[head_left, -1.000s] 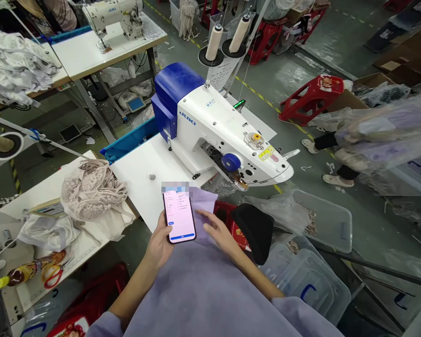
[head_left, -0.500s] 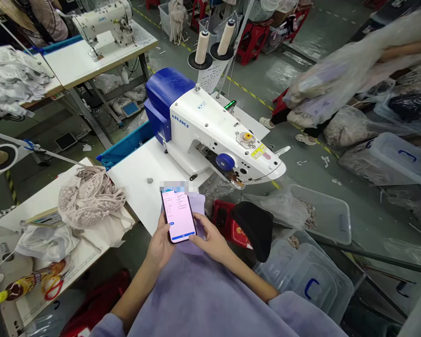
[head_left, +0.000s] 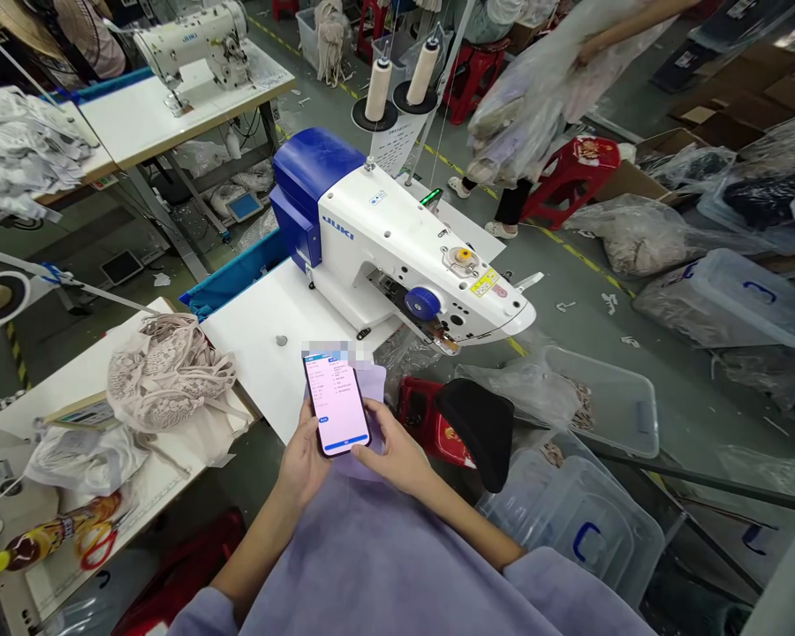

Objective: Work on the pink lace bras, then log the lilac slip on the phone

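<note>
Both hands are on the phone (head_left: pixel 336 403): the left hand (head_left: pixel 308 464) wraps its lower edge, the right hand (head_left: pixel 397 455) pinches its right side (screen lit, text unreadable). It hovers over lilac fabric (head_left: pixel 371 539), near the sewing machine (head_left: pixel 397 243); sewing looks unstarted.

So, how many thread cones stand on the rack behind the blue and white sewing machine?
2. The left thread cone and the right thread cone stand side by side on round bases, just behind the sewing machine. More may be hidden out of frame.
</note>
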`<state>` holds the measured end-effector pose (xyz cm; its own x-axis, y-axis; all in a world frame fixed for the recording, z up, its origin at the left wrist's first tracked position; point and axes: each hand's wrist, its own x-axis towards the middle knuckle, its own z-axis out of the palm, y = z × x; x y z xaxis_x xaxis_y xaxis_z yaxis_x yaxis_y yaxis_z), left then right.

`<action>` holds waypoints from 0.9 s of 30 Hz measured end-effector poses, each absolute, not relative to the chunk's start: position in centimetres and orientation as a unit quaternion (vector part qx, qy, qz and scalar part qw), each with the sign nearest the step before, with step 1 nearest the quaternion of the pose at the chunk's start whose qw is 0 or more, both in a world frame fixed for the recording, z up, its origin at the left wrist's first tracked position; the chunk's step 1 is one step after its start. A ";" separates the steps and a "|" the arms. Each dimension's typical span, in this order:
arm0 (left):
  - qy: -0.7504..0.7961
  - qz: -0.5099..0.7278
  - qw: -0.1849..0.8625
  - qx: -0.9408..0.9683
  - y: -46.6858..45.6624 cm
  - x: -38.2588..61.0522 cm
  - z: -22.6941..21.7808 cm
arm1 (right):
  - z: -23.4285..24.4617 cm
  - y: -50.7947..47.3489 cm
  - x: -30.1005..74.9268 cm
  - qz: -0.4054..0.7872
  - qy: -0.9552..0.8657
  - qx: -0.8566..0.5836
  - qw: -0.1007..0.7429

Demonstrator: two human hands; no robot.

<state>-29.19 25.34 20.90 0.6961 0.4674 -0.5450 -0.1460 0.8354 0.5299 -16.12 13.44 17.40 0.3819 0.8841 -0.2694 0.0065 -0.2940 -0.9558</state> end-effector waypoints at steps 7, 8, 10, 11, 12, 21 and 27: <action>0.349 0.158 0.897 0.220 25.6 -28.8 21.3 | 16.9 13.2 -16.2 0.436 -0.331 -0.643 0.536; 0.352 0.157 0.896 0.219 25.6 -28.8 21.4 | 16.8 13.1 -16.1 0.434 -0.331 -0.646 0.534; 0.355 0.155 0.895 0.221 25.6 -28.7 21.4 | 16.5 13.1 -16.1 0.433 -0.329 -0.649 0.532; 0.352 0.155 0.896 0.222 25.7 -28.6 21.4 | 16.4 13.0 -16.1 0.434 -0.329 -0.647 0.534; 0.346 0.156 0.898 0.223 25.7 -28.6 21.4 | 16.3 13.0 -16.0 0.434 -0.328 -0.645 0.536; 0.340 0.165 0.901 0.214 26.1 -28.2 20.7 | 17.2 13.9 -15.8 0.436 -0.318 -0.667 0.514; 0.332 0.165 0.905 0.208 26.3 -28.1 20.5 | 17.3 14.0 -15.6 0.433 -0.318 -0.660 0.525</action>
